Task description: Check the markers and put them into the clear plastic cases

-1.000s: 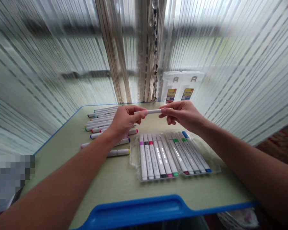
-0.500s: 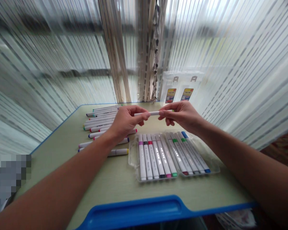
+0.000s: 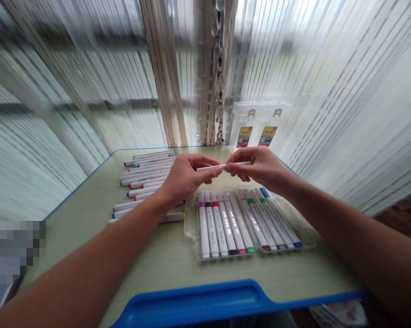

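Both my hands hold one white marker [image 3: 210, 167] level above the table. My left hand [image 3: 185, 176] pinches its left part and my right hand [image 3: 256, 167] pinches its right part; the marker's ends are hidden by my fingers. Right below lies an open clear plastic case [image 3: 192, 225] with several white markers with coloured ends laid side by side. To the left, several loose markers [image 3: 140, 180] lie in rows on the green tabletop [image 3: 167, 255].
Two clear marker packs with yellow labels [image 3: 256, 125] lean upright at the table's far edge. Striped sheer curtains hang behind and at both sides. A blue moulded rim [image 3: 192, 303] runs along the near edge of the table.
My hands have drawn closer together along the marker and dropped a little toward the case; less of the white barrel shows between them now.
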A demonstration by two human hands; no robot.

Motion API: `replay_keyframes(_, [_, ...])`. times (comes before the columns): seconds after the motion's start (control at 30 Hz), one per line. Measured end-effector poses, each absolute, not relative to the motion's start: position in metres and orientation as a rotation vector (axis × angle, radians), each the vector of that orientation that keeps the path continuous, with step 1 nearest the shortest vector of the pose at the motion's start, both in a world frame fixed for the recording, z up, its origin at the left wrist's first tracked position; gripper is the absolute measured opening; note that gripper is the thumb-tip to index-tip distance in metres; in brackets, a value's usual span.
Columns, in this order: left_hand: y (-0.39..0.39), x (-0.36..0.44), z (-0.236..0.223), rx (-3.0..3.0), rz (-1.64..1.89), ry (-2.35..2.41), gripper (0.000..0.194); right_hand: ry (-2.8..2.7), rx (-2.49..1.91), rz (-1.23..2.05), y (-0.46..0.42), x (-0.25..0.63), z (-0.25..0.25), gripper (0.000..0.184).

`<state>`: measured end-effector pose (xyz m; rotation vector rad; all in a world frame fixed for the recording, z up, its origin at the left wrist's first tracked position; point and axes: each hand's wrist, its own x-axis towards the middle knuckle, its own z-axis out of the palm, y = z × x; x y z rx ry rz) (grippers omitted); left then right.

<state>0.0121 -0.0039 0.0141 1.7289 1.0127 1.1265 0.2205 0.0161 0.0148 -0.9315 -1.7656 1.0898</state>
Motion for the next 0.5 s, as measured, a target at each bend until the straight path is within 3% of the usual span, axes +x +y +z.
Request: replay_keyframes(0.5, [-0.0056,0.0155,0.0155,1.721,1.101,0.939,0.023,-1.777,-0.981,0.944,0.013,0.2159,0.0176,0.044])
